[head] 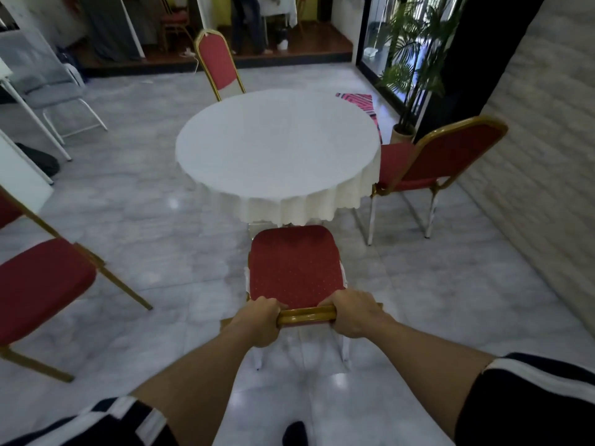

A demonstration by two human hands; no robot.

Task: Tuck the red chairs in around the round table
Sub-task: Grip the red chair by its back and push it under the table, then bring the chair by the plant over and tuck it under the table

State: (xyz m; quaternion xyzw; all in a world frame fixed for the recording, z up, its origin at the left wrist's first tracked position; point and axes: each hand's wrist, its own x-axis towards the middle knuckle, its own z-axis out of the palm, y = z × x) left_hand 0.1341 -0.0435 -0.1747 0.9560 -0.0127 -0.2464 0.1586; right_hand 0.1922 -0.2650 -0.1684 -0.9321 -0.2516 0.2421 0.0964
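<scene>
A round table (277, 143) under a white cloth stands in the middle of the room. Directly in front of me is a red chair (294, 262) with a gold frame, its seat front just at the hanging cloth. My left hand (262, 320) and my right hand (352, 312) both grip the gold top rail of its backrest. A second red chair (434, 162) sits at the table's right, seat partly under the cloth. A third red chair (217, 64) stands at the far side. A fourth red chair (38, 284) stands apart at the left.
A grey folding chair (48, 82) and a white table leg are at the far left. A potted palm (409, 75) stands by the glass door at the right, and a brick wall runs along the right. A person's legs show on the raised floor behind.
</scene>
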